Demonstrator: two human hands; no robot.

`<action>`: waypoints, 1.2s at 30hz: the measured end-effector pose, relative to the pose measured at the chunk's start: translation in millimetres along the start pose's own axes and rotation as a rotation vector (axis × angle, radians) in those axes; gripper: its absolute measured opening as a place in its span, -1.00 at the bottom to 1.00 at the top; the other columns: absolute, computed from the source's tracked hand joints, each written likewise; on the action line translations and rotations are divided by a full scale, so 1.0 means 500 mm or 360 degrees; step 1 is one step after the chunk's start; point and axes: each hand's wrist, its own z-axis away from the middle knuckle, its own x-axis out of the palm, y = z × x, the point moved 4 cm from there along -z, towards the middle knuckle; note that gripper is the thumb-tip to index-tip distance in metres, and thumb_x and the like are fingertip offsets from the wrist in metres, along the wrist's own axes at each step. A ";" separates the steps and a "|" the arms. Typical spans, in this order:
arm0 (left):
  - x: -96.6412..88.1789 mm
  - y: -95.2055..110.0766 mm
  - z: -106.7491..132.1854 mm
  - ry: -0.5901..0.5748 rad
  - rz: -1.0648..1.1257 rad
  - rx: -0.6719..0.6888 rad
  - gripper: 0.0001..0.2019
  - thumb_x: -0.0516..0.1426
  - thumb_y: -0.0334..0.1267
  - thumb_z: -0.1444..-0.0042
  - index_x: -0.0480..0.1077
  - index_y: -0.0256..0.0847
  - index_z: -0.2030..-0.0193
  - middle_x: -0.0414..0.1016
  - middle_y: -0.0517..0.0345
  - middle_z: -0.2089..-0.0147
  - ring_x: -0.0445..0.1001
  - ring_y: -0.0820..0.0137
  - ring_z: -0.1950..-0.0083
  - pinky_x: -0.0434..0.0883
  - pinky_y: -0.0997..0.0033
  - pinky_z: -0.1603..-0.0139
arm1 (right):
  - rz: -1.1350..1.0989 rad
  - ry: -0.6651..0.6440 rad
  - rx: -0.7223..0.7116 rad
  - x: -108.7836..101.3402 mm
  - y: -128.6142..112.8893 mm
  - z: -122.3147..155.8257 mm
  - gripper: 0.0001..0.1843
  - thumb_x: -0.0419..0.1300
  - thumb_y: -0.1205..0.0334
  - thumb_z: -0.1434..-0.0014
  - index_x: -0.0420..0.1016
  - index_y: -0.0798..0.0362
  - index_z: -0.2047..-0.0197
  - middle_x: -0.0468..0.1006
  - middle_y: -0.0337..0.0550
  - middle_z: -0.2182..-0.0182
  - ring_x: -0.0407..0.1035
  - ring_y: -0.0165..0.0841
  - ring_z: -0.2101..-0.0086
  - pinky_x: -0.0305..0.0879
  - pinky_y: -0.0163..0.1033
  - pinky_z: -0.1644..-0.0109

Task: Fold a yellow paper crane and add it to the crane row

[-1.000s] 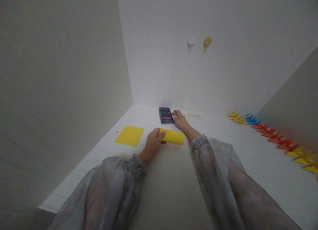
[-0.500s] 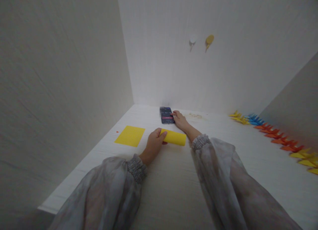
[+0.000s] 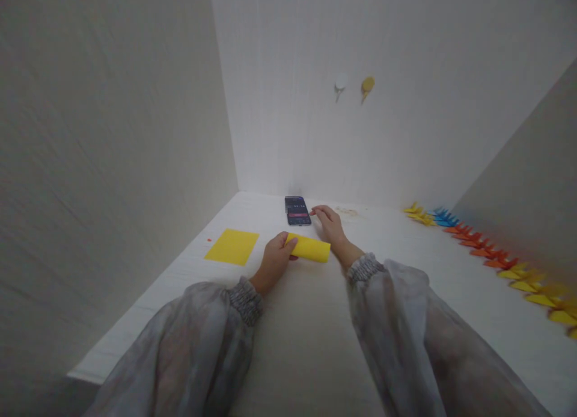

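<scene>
My left hand (image 3: 274,256) pinches the left end of a bent-over sheet of yellow paper (image 3: 311,249), thumb on top, just above the white table. A flat yellow square of paper (image 3: 232,247) lies to the left of that hand. Beyond the bent sheet rests a phone (image 3: 297,211) with a lit dark screen and a pink bar near its lower end. My right hand (image 3: 329,221) is just right of the phone, holding nothing, its fingers loosely extended toward the phone's edge and apart from the screen.
Folded paper figures in yellow, blue, orange and red (image 3: 482,246) line the table's right side. Two round hooks, one white (image 3: 341,82) and one yellow (image 3: 368,85), are on the back wall. A tiny orange scrap (image 3: 209,240) lies at the left.
My right hand has drawn back from the phone's screen to the right of it. The left hand still holds the bent yellow paper. The whole view has shifted slightly.
</scene>
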 end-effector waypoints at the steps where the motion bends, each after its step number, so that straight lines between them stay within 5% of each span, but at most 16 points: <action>1: 0.001 0.001 0.001 -0.0025 -0.0002 0.0017 -0.81 0.07 -0.17 0.07 0.28 -0.28 0.39 0.35 0.15 0.41 0.35 0.49 0.40 0.38 0.58 0.52 | -0.0037 -0.0045 0.0004 0.000 -0.017 0.022 -0.72 -0.06 0.12 -0.08 0.40 0.07 0.37 0.49 -0.13 0.37 0.34 -0.34 0.26 0.20 -0.22 0.12; 7: 0.024 0.020 0.030 -0.0258 -0.0212 0.0250 -0.79 0.03 -0.14 0.02 0.29 -0.26 0.44 0.31 0.21 0.50 0.32 0.51 0.46 0.33 0.59 0.51 | -0.0332 -0.0558 0.0259 -0.029 -0.082 0.175 -0.73 0.05 0.06 -0.05 0.46 0.03 0.32 0.50 -0.17 0.37 0.36 -0.37 0.36 0.24 -0.29 0.30; 13: 0.065 0.043 0.058 -0.0392 -0.0265 0.0355 -0.78 0.01 -0.12 -0.01 0.31 -0.25 0.45 0.30 0.24 0.54 0.30 0.53 0.50 0.29 0.57 0.50 | -0.0225 -0.0328 0.0491 -0.070 -0.072 0.217 -0.80 0.20 0.10 0.10 0.46 0.05 0.42 0.46 -0.23 0.53 0.29 -0.42 0.52 0.16 -0.33 0.49; 22: 0.062 0.040 0.053 -0.0300 0.0431 -0.0114 -0.67 0.22 -0.25 0.20 0.25 -0.29 0.27 0.43 0.12 0.36 0.41 0.50 0.38 0.35 0.52 0.37 | -0.0589 0.0070 0.0516 -0.071 -0.060 0.212 -0.79 0.23 0.09 0.13 0.44 0.05 0.47 0.44 -0.29 0.59 0.24 -0.47 0.60 0.10 -0.35 0.55; 36: 0.047 0.063 0.066 -0.0170 0.0423 0.0038 -0.79 0.21 -0.24 0.18 0.39 -0.29 0.38 0.45 0.19 0.44 0.40 0.51 0.39 0.31 0.51 0.34 | -0.0900 0.0107 0.0525 -0.061 -0.084 0.220 -0.87 0.28 0.20 0.17 0.46 0.03 0.49 0.48 -0.26 0.53 0.32 -0.43 0.52 0.22 -0.32 0.44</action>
